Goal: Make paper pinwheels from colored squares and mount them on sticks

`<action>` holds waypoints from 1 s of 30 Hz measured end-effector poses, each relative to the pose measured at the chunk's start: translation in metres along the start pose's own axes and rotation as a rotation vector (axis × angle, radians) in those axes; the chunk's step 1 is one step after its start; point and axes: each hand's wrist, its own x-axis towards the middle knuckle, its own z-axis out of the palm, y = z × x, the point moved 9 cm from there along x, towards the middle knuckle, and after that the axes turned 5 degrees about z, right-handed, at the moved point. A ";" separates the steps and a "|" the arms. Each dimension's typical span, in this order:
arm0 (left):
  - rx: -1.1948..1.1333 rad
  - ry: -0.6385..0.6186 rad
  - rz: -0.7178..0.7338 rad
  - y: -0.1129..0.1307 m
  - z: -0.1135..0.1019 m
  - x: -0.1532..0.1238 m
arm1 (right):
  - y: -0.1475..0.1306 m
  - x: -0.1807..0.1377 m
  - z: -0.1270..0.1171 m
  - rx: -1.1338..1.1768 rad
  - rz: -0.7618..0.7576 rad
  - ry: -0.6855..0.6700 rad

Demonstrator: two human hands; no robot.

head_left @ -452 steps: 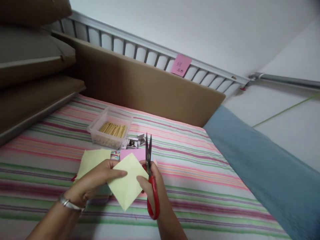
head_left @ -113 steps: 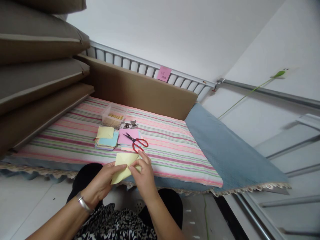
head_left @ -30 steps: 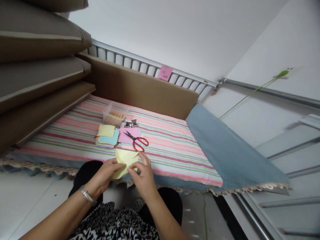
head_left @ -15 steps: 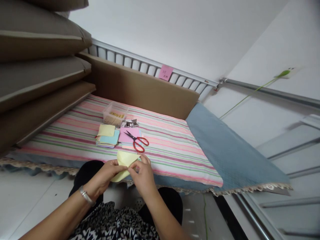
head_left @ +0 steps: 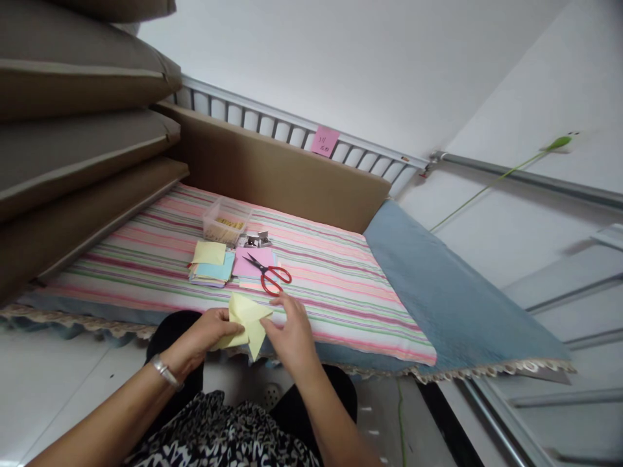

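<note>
A folded yellow paper [head_left: 246, 321] is held between both hands just above the front edge of the striped mattress [head_left: 341, 292]. My left hand [head_left: 202, 334] pinches its left side, a metal bracelet on the wrist. My right hand [head_left: 292, 334] touches its right side with loosely curled fingers; a corner of the paper points downward. Red-handled scissors [head_left: 270, 275] lie on the bed just beyond the paper, partly on a pink sheet [head_left: 250, 263].
A stack of coloured paper squares [head_left: 210, 264] lies left of the scissors. Behind them stand a clear box of sticks [head_left: 226, 224] and metal clips [head_left: 257, 240]. Brown cushions [head_left: 73, 130] are stacked at left. A blue blanket [head_left: 448, 298] covers the right.
The scissors went from my right hand to the bed long before. In the last second a flap of the yellow paper opened downward, and my right hand slid right along it.
</note>
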 end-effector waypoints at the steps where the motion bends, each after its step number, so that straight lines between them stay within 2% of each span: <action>1: 0.023 -0.038 -0.009 0.000 0.003 0.000 | 0.001 0.003 -0.003 0.015 0.008 -0.019; 3: 0.076 -0.104 -0.010 0.002 0.010 -0.001 | 0.009 0.006 0.006 0.064 0.069 -0.165; 6: 0.139 -0.156 -0.003 0.004 0.018 -0.001 | 0.022 0.005 0.036 0.221 0.177 -0.434; 9: 0.164 -0.197 0.006 0.003 0.023 0.001 | 0.027 0.004 0.054 0.341 0.198 -0.517; 15: 0.190 -0.230 0.033 0.008 0.026 0.006 | 0.030 0.007 0.054 0.390 0.227 -0.463; 17: 0.165 -0.159 0.068 0.016 0.019 0.007 | 0.033 0.008 0.051 0.427 0.254 -0.428; 19: 0.087 -0.037 0.119 0.025 0.007 0.005 | 0.038 0.009 0.047 0.480 0.284 -0.380; 21: -0.033 0.045 0.128 0.024 -0.002 0.001 | 0.043 0.010 0.045 0.539 0.312 -0.336; 23: -0.154 0.022 0.093 0.014 0.002 -0.004 | 0.044 0.010 0.046 0.592 0.332 -0.312; 27: -0.340 -0.091 0.089 0.000 0.026 -0.010 | 0.044 0.009 0.053 0.725 0.395 -0.265; 30: -0.407 -0.026 0.103 -0.004 0.030 -0.010 | 0.042 0.005 0.057 0.797 0.437 -0.222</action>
